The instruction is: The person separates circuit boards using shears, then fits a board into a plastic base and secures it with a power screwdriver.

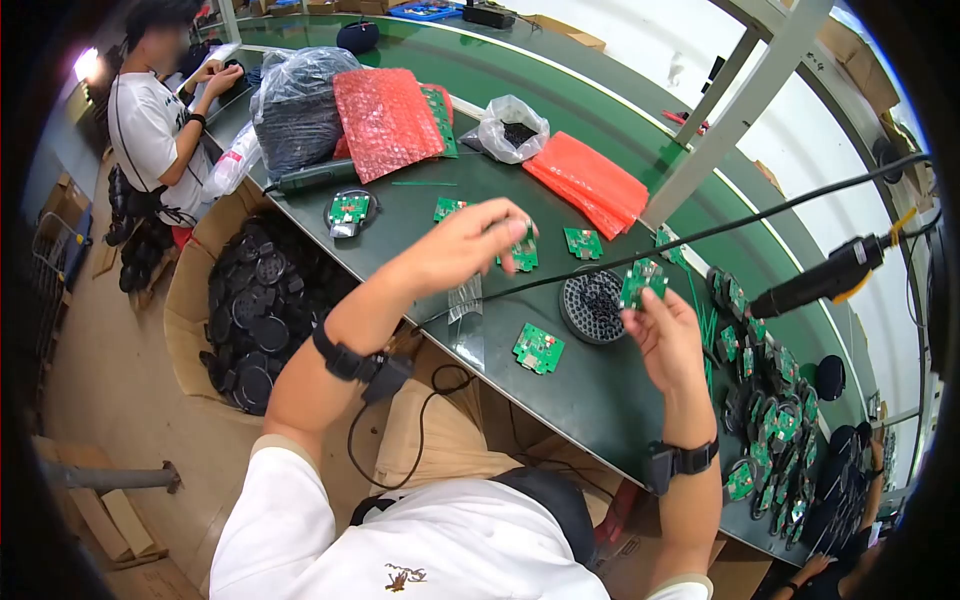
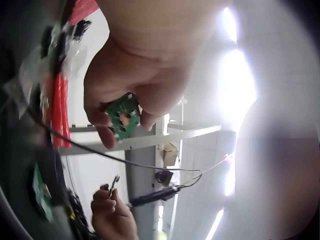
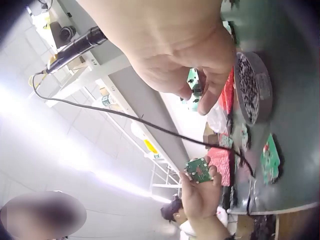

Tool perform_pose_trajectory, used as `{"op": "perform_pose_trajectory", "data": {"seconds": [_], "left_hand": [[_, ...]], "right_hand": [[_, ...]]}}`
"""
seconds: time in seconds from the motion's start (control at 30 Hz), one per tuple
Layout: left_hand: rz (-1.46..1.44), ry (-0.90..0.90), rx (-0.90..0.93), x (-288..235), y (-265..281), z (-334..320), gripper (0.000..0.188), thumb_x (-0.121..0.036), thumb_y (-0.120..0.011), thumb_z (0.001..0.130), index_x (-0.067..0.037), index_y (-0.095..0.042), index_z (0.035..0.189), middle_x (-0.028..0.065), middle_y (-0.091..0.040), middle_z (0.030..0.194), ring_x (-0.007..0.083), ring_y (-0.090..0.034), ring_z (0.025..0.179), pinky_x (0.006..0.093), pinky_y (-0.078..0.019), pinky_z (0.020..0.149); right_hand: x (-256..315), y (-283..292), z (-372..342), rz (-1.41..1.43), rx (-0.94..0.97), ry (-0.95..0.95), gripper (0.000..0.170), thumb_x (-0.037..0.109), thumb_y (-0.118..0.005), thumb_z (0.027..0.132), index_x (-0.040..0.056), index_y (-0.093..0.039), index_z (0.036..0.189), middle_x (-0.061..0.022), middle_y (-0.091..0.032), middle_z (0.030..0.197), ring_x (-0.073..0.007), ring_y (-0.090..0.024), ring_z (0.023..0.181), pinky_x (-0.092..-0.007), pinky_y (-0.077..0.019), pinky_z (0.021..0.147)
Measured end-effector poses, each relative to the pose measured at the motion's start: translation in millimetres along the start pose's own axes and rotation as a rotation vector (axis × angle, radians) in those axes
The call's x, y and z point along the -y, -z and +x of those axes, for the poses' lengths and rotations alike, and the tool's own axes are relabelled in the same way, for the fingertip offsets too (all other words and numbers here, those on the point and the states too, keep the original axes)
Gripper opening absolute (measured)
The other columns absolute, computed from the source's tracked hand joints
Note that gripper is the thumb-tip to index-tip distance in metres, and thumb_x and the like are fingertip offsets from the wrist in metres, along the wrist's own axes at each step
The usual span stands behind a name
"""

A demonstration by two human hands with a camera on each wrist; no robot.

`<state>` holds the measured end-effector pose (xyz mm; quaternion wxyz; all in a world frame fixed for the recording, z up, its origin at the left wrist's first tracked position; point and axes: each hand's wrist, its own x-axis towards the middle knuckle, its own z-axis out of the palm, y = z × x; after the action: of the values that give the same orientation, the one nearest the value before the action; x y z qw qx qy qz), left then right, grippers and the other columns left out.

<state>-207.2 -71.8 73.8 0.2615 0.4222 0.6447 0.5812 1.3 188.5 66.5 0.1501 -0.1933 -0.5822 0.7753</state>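
My left hand (image 1: 468, 245) holds a green circuit board (image 2: 123, 119) by its edges, thumb on one side and fingers on the other, above the bench. Over the right part of the bench, my right hand (image 1: 668, 340) pinches a second green circuit board (image 1: 641, 284) between thumb and fingers. Just beside that board stands a round tub (image 3: 265, 90) of small dark parts. One loose circuit board (image 1: 538, 348) lies flat on the bench between the hands, nearer my body. Another loose board (image 1: 582, 243) lies beyond the tub, and a third board (image 1: 449, 208) lies behind my left hand.
A black electric screwdriver (image 1: 825, 275) hangs at right, its cable crossing the bench. Dark round parts with boards (image 1: 780, 425) are heaped below it. Red bubble-wrap (image 1: 388, 120), red bags (image 1: 588, 183) and a clear bag (image 1: 513, 130) lie behind. A carton (image 1: 190, 300) of black parts stands left.
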Motion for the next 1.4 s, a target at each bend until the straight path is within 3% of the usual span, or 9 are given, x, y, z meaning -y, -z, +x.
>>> {"op": "perform_pose_trajectory", "data": {"seconds": [0.13,0.27,0.33,0.43,0.57,0.7,0.97,1.3,1.4], "left_hand": [[0.738,-0.058,-0.210,54.1,27.2,57.8,0.034,-0.019,-0.062,0.103,-0.007,-0.063,0.135,0.0158,-0.065,0.121,0.0306,-0.065,0.113,0.0411,-0.0543,0.093],[0.865,-0.048,-0.254,75.6,30.8,76.3,0.056,-0.014,-0.080,0.083,-0.014,-0.063,0.137,0.0147,-0.065,0.126,0.0360,-0.061,0.123,0.0491,-0.0505,0.106],[0.820,-0.049,-0.262,75.6,30.9,79.0,0.057,-0.013,-0.081,0.082,-0.014,-0.063,0.137,0.0141,-0.065,0.126,0.0358,-0.061,0.123,0.0484,-0.0508,0.105],[0.710,-0.059,-0.278,67.6,27.2,70.9,0.061,-0.011,-0.084,0.078,-0.011,-0.064,0.135,0.0135,-0.066,0.125,0.0355,-0.063,0.121,0.0465,-0.0515,0.105],[0.623,-0.152,-0.349,27.2,9.0,30.9,0.060,-0.012,-0.085,0.074,-0.008,-0.066,0.131,0.0153,-0.068,0.119,0.0358,-0.065,0.117,0.0454,-0.0533,0.103],[0.383,-0.390,-0.226,-11.2,-32.2,-22.2,0.063,-0.008,-0.085,0.071,-0.006,-0.066,0.132,0.0152,-0.070,0.120,0.0341,-0.068,0.112,0.0425,-0.0541,0.101],[0.425,-0.306,0.040,30.4,-111.4,-63.3,0.061,-0.006,-0.084,0.074,-0.006,-0.063,0.131,0.0158,-0.064,0.122,0.0373,-0.064,0.116,0.0455,-0.0529,0.099],[0.604,-0.284,-0.289,25.7,-110.5,-49.7,0.055,-0.006,-0.083,0.075,-0.007,-0.064,0.127,0.0139,-0.065,0.122,0.0392,-0.062,0.118,0.0476,-0.0532,0.099],[0.485,-0.455,-0.104,25.0,-135.9,-61.1,0.055,-0.007,-0.083,0.076,-0.007,-0.064,0.127,0.0142,-0.066,0.126,0.0379,-0.062,0.119,0.0485,-0.0528,0.101]], "right_hand": [[-7.0,4.9,62.5,-0.177,-0.157,0.156,0.018,0.012,-0.061,0.108,-0.0034,-0.068,0.112,-0.0096,-0.073,0.098,-0.0172,-0.073,0.082,-0.0281,-0.0607,0.074],[-13.0,10.5,138.3,-0.743,-0.255,0.443,0.027,0.011,-0.062,0.103,-0.0074,-0.067,0.123,-0.0154,-0.075,0.098,-0.0234,-0.075,0.087,-0.0346,-0.0598,0.077],[-15.7,9.8,168.0,-1.188,-0.344,0.814,0.042,0.009,-0.064,0.097,-0.0018,-0.064,0.138,-0.0218,-0.075,0.108,-0.0360,-0.074,0.096,-0.0441,-0.0573,0.088],[-19.7,-2.5,190.5,-1.328,-0.377,0.934,0.042,0.009,-0.063,0.097,0.0006,-0.065,0.138,-0.0243,-0.073,0.118,-0.0415,-0.070,0.107,-0.0470,-0.0548,0.095],[-27.0,8.1,196.4,-1.438,-0.097,0.675,0.042,0.006,-0.066,0.094,-0.0007,-0.065,0.135,-0.0262,-0.068,0.130,-0.0430,-0.064,0.121,-0.0485,-0.0501,0.106],[-23.5,16.8,170.5,-1.322,-0.261,0.955,0.042,0.003,-0.065,0.092,0.0019,-0.066,0.134,-0.0253,-0.068,0.132,-0.0425,-0.062,0.127,-0.0492,-0.0482,0.110],[11.8,-8.8,-30.3,-0.767,-0.018,0.144,0.023,0.003,-0.066,0.100,0.0000,-0.070,0.122,-0.0075,-0.076,0.114,-0.0110,-0.069,0.097,-0.0261,-0.0566,0.078],[-32.7,-4.8,-105.9,-0.929,0.109,0.363,0.044,-0.005,-0.070,0.093,0.0002,-0.063,0.137,-0.0155,-0.070,0.129,-0.0209,-0.072,0.104,-0.0316,-0.0601,0.085],[-46.0,-15.2,-113.6,-0.290,0.058,0.074,0.049,-0.004,-0.065,0.099,-0.0046,-0.049,0.145,-0.0169,-0.069,0.119,-0.0148,-0.070,0.101,-0.0285,-0.0605,0.082]]}}
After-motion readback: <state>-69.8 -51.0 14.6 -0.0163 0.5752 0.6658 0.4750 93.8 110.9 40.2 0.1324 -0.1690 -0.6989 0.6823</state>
